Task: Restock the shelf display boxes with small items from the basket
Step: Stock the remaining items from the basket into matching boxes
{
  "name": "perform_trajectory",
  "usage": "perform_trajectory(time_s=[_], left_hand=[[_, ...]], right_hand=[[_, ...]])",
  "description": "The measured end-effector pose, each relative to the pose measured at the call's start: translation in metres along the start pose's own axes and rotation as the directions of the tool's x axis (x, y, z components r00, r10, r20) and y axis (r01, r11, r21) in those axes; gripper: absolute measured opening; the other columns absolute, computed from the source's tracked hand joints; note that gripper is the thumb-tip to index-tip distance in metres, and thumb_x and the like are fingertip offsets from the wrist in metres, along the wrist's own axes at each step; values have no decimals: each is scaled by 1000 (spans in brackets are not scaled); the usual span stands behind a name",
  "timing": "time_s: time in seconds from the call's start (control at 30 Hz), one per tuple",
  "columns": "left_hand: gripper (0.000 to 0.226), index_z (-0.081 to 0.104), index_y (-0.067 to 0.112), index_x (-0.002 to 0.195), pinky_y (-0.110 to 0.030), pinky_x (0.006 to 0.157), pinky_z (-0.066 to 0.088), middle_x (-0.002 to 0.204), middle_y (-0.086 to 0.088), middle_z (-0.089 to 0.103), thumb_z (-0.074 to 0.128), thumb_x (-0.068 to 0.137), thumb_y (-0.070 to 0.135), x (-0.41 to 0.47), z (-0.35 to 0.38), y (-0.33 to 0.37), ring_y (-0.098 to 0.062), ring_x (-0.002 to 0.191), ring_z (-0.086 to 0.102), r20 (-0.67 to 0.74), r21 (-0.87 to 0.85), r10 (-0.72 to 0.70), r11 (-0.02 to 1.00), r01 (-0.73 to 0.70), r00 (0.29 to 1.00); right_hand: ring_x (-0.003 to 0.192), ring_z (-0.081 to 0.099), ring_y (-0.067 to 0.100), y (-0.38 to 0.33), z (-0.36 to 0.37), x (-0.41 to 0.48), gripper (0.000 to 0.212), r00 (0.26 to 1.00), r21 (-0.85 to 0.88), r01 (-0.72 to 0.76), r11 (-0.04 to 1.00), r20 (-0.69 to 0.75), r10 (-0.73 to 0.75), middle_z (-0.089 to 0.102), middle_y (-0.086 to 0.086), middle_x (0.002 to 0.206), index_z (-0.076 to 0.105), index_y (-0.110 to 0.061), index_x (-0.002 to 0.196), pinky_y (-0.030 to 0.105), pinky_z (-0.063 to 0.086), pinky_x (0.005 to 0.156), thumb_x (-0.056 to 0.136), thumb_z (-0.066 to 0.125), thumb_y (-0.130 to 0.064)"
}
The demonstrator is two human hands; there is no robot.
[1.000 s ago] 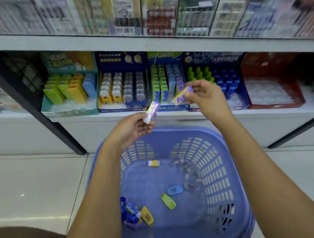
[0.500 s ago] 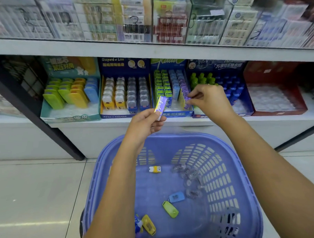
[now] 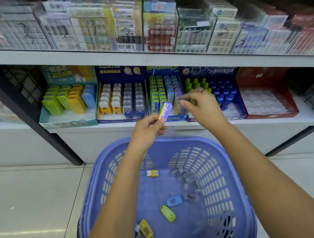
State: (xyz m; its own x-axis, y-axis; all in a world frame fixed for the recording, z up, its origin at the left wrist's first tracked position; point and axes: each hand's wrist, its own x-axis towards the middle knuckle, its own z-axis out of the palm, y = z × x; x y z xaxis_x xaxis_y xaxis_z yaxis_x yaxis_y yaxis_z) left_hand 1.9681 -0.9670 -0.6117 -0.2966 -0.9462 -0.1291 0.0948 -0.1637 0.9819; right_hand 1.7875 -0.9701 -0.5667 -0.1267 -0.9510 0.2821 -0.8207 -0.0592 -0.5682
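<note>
My left hand point(image 3: 148, 126) pinches a purple-and-yellow eraser pack point(image 3: 165, 111) by its lower end, just in front of the eraser display box point(image 3: 177, 117) on the lower shelf. My right hand point(image 3: 202, 104) hovers at that box with relaxed fingers, its fingertips at the purple column point(image 3: 177, 93), and I see nothing in it. Below both arms stands the blue-purple basket point(image 3: 171, 141). On its floor lie a small yellow item point(image 3: 152, 173), several clear cases point(image 3: 187, 181), a blue piece point(image 3: 173, 201), a green one point(image 3: 168, 211) and a yellow one point(image 3: 146, 229).
Along the lower shelf stand a teal box of coloured cases point(image 3: 69, 120), a dark blue box of round-topped items point(image 3: 120, 118), a blue box of small bottles point(image 3: 223, 96) and a red box of clear cases point(image 3: 266, 113). The upper shelf point(image 3: 154, 59) overhangs them. Tiled floor lies to the left.
My right hand carried its purple pack into the box's purple column and let go. My left hand raised its own pack from above the basket to the box front.
</note>
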Motion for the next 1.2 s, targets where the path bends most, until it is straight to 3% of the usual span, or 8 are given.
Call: perform_trajectory(time_s=[0.1, 0.17, 0.3, 0.43, 0.6, 0.8, 1.07, 1.2], left_hand=[[13, 66, 23, 97, -18, 72, 53, 90, -3, 62, 55, 95, 16, -1, 1, 0, -10, 76, 63, 7, 43, 49, 998, -49, 999], [14, 65, 22, 102, -16, 72, 53, 90, 0, 64, 55, 94, 17, 0, 0, 1, -9, 77, 63, 23, 67, 94, 993, -96, 995], [15, 66, 27, 103, -12, 76, 49, 93, 7, 66, 56, 94, 20, 1, 1, 3, -3, 83, 61, 8, 239, 204, 950, -200, 979], [33, 57, 18, 128, -16, 96, 37, 126, 1, 54, 53, 95, 23, 6, -5, -5, -7, 114, 50, 36, 669, 329, 693, -267, 944], [47, 43, 14, 141, -18, 107, 20, 143, -1, 41, 52, 95, 17, 8, -10, -14, -16, 134, 31, 139, 823, 289, 498, -273, 947], [50, 39, 15, 143, -20, 108, 21, 145, 0, 39, 51, 95, 20, 11, -7, -13, -15, 135, 27, 161, 837, 272, 471, -277, 949], [53, 35, 16, 145, -19, 110, 18, 148, 3, 34, 52, 95, 21, 9, -4, -10, -12, 137, 25, 181, 836, 266, 466, -290, 947], [56, 33, 17, 146, -20, 111, 18, 150, 3, 31, 52, 94, 22, 7, -4, -10, -12, 138, 23, 189, 843, 250, 456, -288, 950]], right_hand=[[69, 59, 6, -18, 5, -15, 11, 989, 411, -108, 905, 134, 57, 66, -5, 84, 68, -22, 96, 17, 48, 65, 85, 67, -26], [73, 63, 12, -23, 7, -19, 12, 987, 501, -112, 858, 158, 36, 68, 0, 86, 67, -19, 95, 20, 53, 64, 83, 70, -18], [72, 65, 16, -22, 3, -14, 11, 994, 533, -94, 841, 102, 47, 68, -1, 82, 66, -19, 87, 16, 51, 57, 81, 72, -12], [73, 68, 23, -18, 0, -3, 15, 993, 523, -104, 846, 9, 116, 66, 10, 88, 64, -19, 96, 42, 59, 71, 84, 68, -11], [82, 65, 23, -9, -7, 14, 14, 983, 375, -97, 922, -112, 148, 66, 6, 90, 63, -17, 96, 36, 56, 77, 84, 67, -10], [74, 61, 5, -2, -24, 23, 13, 995, 359, -57, 932, -59, 84, 65, -8, 83, 69, -18, 93, 10, 49, 71, 81, 71, -12], [53, 55, 2, 9, -32, 26, 9, 936, 605, -125, 786, -191, 296, 65, -2, 71, 67, -12, 95, 16, 47, 58, 89, 61, -13], [59, 61, -4, 5, -27, 26, 10, 957, 551, -77, 831, -193, 217, 67, -3, 76, 67, -14, 92, 11, 50, 60, 86, 64, -7]])
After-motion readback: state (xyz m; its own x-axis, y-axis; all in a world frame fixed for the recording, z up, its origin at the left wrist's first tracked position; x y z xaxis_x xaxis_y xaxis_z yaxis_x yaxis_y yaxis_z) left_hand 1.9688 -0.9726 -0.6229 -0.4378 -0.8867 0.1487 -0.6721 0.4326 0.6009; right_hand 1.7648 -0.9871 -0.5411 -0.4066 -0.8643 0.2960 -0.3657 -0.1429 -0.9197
